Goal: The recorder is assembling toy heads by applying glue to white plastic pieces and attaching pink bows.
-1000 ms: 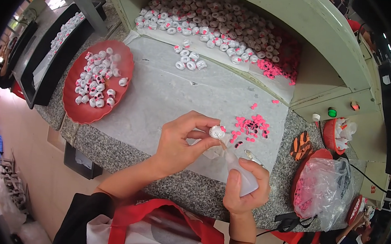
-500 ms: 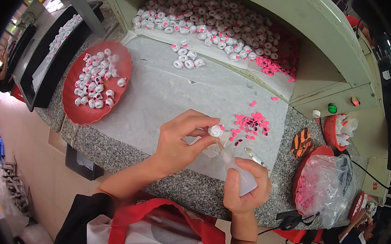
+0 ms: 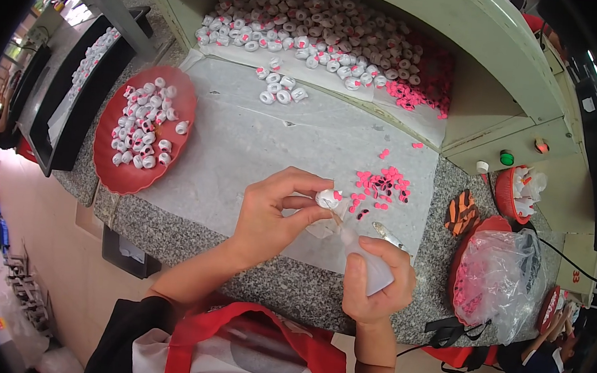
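Note:
My left hand [image 3: 271, 216] pinches a small white cap-like piece [image 3: 327, 198] with a pink spot, holding it above the grey granite counter [image 3: 194, 238]. In my right hand [image 3: 375, 282] is a small white squeeze bottle [image 3: 370, 264], gripped in the fist; its thin nozzle points up-left at the white piece. Just beyond the hands lies a scatter of small pink pieces [image 3: 380, 183] on a pale sheet [image 3: 245, 146].
A red tray [image 3: 112, 170] at the left holds several white pieces. A large heap of white pieces [image 3: 326, 29] and pink pieces [image 3: 428, 84] fills the recess at the back. To the right are a red bowl with a clear bag [image 3: 497, 275], an orange-black striped thing [image 3: 461, 211] and a small red basket [image 3: 514, 191].
Both hands stay in nearly the same place; the left hand's fingers have shifted slightly on the white piece, and the bottle's nozzle stays against it.

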`<state>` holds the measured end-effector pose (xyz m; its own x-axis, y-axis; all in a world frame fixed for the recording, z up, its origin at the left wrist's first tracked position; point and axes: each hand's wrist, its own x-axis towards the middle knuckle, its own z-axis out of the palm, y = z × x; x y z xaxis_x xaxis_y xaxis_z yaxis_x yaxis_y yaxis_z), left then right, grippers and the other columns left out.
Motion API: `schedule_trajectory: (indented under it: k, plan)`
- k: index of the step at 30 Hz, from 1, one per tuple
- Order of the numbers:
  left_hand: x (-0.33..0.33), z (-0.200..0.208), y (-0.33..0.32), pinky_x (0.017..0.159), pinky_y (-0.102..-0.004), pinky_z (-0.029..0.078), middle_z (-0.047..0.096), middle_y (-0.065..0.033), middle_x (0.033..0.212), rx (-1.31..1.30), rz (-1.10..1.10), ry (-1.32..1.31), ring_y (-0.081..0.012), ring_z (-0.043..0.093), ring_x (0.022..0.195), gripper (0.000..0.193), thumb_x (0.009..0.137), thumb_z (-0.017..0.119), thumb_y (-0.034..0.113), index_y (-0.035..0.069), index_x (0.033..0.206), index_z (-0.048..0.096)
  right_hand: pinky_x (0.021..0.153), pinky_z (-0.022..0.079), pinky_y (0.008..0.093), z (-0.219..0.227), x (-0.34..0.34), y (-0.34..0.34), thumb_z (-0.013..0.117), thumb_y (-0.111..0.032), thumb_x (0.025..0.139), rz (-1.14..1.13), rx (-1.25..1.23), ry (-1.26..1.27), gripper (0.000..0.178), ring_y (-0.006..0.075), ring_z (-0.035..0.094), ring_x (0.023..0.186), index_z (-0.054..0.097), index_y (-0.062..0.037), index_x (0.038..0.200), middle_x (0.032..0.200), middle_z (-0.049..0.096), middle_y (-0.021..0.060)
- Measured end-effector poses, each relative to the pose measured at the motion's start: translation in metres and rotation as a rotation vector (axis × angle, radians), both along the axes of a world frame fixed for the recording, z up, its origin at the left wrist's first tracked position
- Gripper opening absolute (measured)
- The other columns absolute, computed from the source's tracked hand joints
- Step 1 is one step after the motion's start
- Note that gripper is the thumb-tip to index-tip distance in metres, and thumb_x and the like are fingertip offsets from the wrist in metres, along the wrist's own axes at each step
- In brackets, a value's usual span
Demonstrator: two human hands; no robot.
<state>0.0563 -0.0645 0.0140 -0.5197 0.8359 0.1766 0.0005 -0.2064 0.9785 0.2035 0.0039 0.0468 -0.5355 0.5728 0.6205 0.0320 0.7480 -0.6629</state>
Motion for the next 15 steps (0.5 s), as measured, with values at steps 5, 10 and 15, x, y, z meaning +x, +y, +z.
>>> schedule_trajectory:
  k: [5,10,15]
  plan:
    - [-0.0038,0.0040,0.0001,0.076,-0.0288,0.050,0.058,-0.0157,0.097,-0.074,-0.089,-0.336,-0.0200,0.059,0.088,0.032,0.071,0.058,-0.011,-0.007,0.102,0.052,0.054,0.049,0.0287,0.0018,0.0041,0.0013,0.062,-0.001,0.066,-0.024,0.001,0.018,0.023,0.0222,0.060,0.059,0.052,0.0034,0.086,0.076,0.061,0.0122]
    - [-0.0065,0.0033,0.0004,0.075,-0.0282,0.050,0.059,-0.0154,0.096,-0.071,-0.138,-0.388,-0.0192,0.059,0.087,0.031,0.071,0.058,-0.011,-0.006,0.101,0.052,0.060,0.045,0.0267,-0.0007,0.0023,-0.0044,0.061,-0.010,0.068,-0.101,-0.063,0.015,0.017,0.0192,0.058,0.064,0.058,-0.0004,0.082,0.075,0.061,0.0100]
    - [-0.0082,0.0035,0.0002,0.075,-0.0279,0.050,0.059,-0.0154,0.096,-0.082,-0.126,-0.395,-0.0189,0.059,0.087,0.032,0.071,0.059,-0.010,-0.005,0.101,0.052,0.059,0.045,0.0266,-0.0015,0.0025,-0.0019,0.061,-0.011,0.069,-0.116,-0.071,0.035,0.017,0.0189,0.058,0.064,0.058,-0.0008,0.082,0.075,0.061,0.0100]
